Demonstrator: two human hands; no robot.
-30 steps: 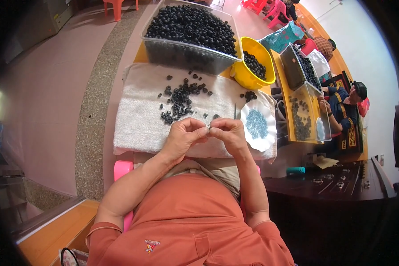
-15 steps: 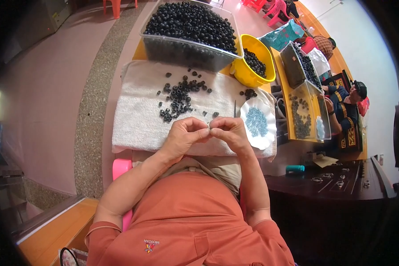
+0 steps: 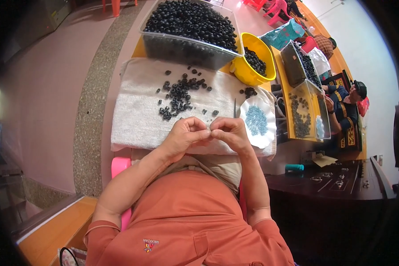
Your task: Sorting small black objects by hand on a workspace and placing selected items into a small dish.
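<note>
Head view: a white towel (image 3: 137, 119) covers the table, with one clear bin (image 3: 188, 42) heaped with black beads, one yellow bowl (image 3: 248, 71) holding more, and one white plate (image 3: 258, 120) of blue beads. Loose black beads (image 3: 179, 95), too many to count, lie on the towel. The left hand (image 3: 184, 135) and right hand (image 3: 230, 133) meet fingertip to fingertip, curled nearly closed above the towel's near edge; whatever they pinch is too small to tell.

A towel (image 3: 137, 119) is spread on the table (image 3: 139, 46), and loose beads (image 3: 178, 95) are scattered on its middle. Behind the towel a tub (image 3: 186, 44) filled with beads is set, with a bowl (image 3: 248, 71) to its right. A plate (image 3: 258, 120) rests on the towel's right end. Both hands, left hand (image 3: 184, 135) and right hand (image 3: 230, 133), are met over the towel's near edge.
</note>
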